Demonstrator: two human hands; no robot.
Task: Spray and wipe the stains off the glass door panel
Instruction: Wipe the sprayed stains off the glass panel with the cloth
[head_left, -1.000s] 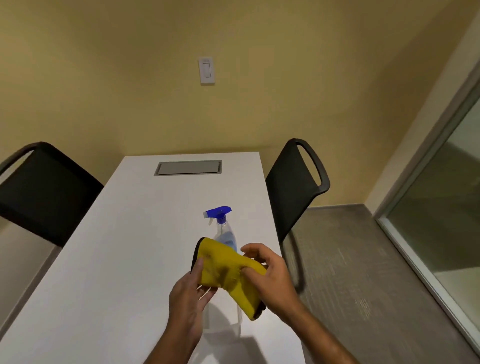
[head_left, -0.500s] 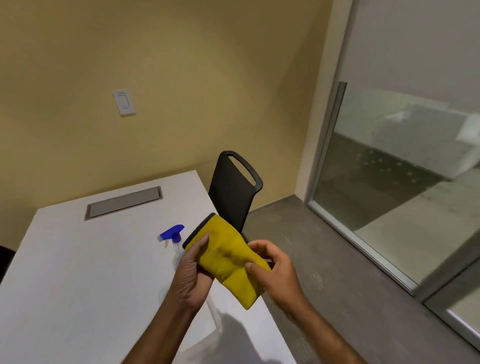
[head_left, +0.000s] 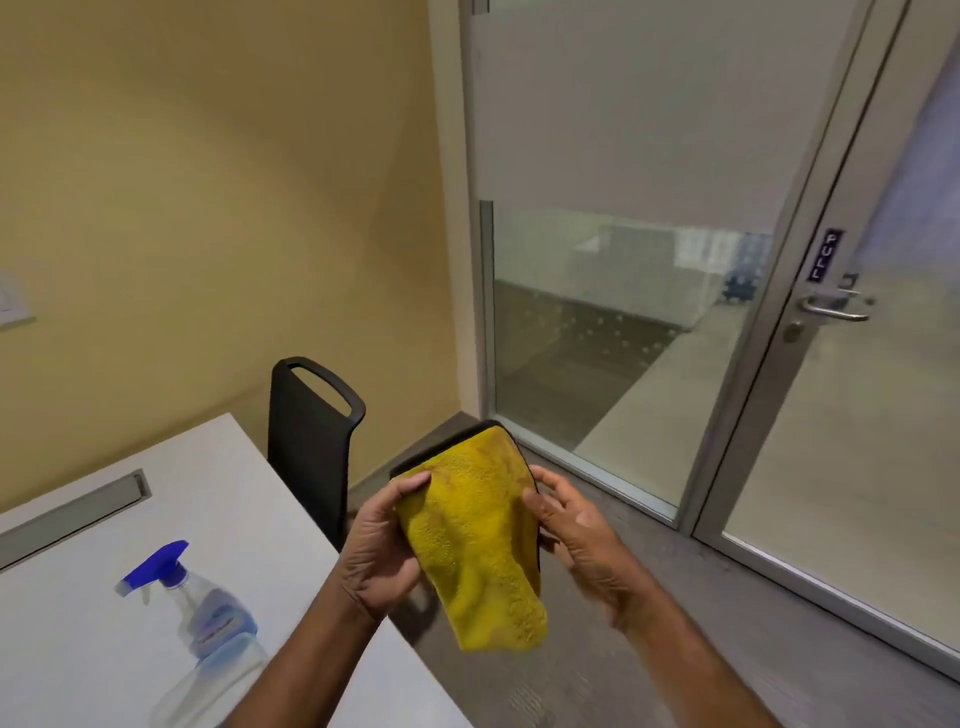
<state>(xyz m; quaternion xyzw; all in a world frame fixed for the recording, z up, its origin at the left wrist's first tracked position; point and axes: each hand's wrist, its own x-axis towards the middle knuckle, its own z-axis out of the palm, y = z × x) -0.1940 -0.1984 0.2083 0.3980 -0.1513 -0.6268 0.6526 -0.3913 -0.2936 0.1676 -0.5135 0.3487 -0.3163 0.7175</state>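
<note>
My left hand (head_left: 382, 545) and right hand (head_left: 576, 530) pinch a yellow microfibre cloth (head_left: 478, 535); the metal-framed glass door panel (head_left: 857, 441) stands off my right.

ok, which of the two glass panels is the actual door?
The right-hand panel: its frame carries the lever handle and a blue label. The left panel has no hardware showing.

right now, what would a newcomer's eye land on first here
The yellow cloth, held up at centre between the left hand and right hand. Next the blue-topped spray bottle standing on the white table at lower left, and the glass door with its metal handle at right.
</note>
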